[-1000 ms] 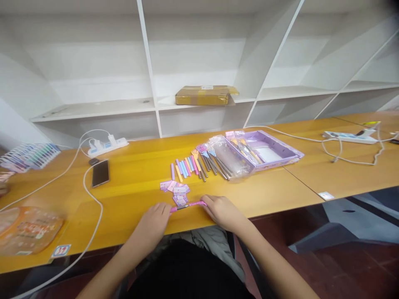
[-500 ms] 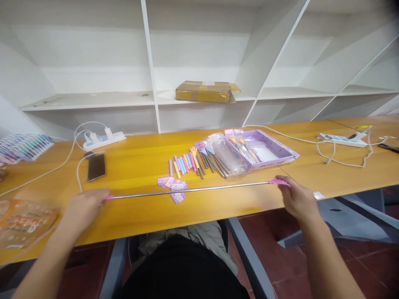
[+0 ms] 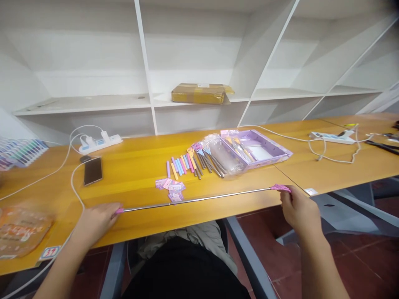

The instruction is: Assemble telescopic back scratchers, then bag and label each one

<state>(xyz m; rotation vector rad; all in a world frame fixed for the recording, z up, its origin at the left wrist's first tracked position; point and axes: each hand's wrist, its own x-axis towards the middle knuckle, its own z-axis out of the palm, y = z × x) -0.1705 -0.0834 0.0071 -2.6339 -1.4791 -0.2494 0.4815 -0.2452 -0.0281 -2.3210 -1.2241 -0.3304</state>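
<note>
A telescopic back scratcher [image 3: 199,200] with a pink claw head is stretched out long across the table's front. My left hand [image 3: 99,222] is closed around its pink handle end. At the other end, my right hand [image 3: 299,211] grips the pink claw. Beyond the rod lie small printed cards [image 3: 176,188] in a loose heap. Behind them are several pastel handle sleeves [image 3: 180,164] side by side. Metal back scratchers [image 3: 207,160] with pink, blue and yellow claws lie bunched to their right.
A purple open box [image 3: 271,146] holds wrapped scratchers beside clear plastic bags [image 3: 229,160]. A phone [image 3: 93,171], a power strip [image 3: 100,143] and cables lie left; another power strip [image 3: 333,137] is right. An orange bag [image 3: 23,232] sits front left. A taped carton [image 3: 199,93] rests on the shelf.
Both hands have come slightly nearer to my body with the scratcher, the left one also moving right. The rod looks a little shorter between them. The view has shifted slightly.
</note>
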